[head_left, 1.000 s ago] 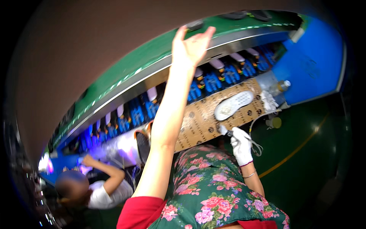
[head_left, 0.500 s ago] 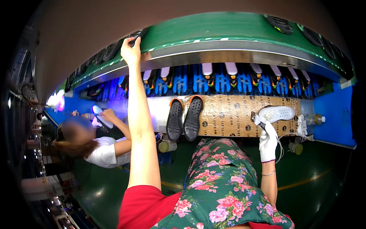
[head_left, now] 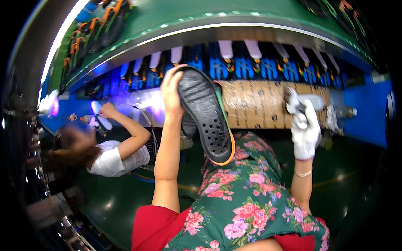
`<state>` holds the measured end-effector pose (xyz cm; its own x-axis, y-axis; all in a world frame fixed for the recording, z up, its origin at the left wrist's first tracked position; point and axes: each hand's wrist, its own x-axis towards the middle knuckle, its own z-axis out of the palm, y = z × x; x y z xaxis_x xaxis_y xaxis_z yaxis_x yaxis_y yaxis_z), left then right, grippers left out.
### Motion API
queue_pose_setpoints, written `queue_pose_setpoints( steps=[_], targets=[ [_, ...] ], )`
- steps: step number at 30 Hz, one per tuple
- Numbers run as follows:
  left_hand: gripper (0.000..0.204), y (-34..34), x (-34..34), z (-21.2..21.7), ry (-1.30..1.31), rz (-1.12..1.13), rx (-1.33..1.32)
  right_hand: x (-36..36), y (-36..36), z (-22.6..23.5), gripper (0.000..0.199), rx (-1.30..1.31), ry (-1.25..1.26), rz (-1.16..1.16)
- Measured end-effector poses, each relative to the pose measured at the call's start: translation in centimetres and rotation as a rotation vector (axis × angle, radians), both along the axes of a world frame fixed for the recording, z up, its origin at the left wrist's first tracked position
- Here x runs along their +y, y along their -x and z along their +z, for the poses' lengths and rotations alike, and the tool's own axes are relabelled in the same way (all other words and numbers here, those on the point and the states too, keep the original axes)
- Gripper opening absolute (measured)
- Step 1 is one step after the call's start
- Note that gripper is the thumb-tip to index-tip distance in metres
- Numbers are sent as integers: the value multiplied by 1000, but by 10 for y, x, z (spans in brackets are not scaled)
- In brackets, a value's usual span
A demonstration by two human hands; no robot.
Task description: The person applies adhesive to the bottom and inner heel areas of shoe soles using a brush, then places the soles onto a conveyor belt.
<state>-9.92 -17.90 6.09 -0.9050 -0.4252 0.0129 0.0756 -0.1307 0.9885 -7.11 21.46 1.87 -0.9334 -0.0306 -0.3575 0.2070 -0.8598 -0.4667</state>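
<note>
My bare left hand (head_left: pixel 171 92) grips a black shoe sole (head_left: pixel 205 113) by its upper end, raised above the bench edge. The sole has grooves, several round holes and an orange and green rim. Behind it, another black sole (head_left: pixel 189 126) lies partly hidden on the bench. My right hand (head_left: pixel 305 127), in a white knit glove, is closed on a small brush-like tool (head_left: pixel 300 108), blurred and partly covered by the fingers. Just beyond that hand rests a white sole-shaped piece (head_left: pixel 315 102) on the cardboard.
Brown printed cardboard (head_left: pixel 255 106) covers the bench. Beyond it stand blue racks (head_left: pixel 243 69) with pale shoe-shaped pieces. Above runs a green conveyor belt (head_left: pixel 188 16) carrying dark soles. A clear bottle (head_left: pixel 347 112) stands right. At left a co-worker (head_left: pixel 117 154) handles a pale sole.
My left hand has come back from the conveyor toward me and now holds a black sole in front of the bench. My gloved right hand has shifted slightly and the view has tilted.
</note>
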Motion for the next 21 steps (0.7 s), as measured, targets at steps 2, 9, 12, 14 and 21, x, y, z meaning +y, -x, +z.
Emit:
queue_pose_setpoints(
  steps=[2, 9, 12, 14, 21],
  targets=[
    [28, -7, 14, -55, -381, -233, -234, -28, 2, 10, 35, 45, 8, 61],
    [93, -92, 111, -98, -1382, -715, -513, -78, -5, 40, 26, 62, 31, 253],
    [110, -104, 111, -120, -1301, -955, -529, -81, -7, 39, 26, 82, 2, 235],
    [103, -93, 120, -95, -1579, -634, -641, -76, -6, 36, 27, 106, -7, 238],
    [85, -66, 133, -65, -1980, -615, -394, -73, -4, 33, 27, 216, 62, 170]
  ],
)
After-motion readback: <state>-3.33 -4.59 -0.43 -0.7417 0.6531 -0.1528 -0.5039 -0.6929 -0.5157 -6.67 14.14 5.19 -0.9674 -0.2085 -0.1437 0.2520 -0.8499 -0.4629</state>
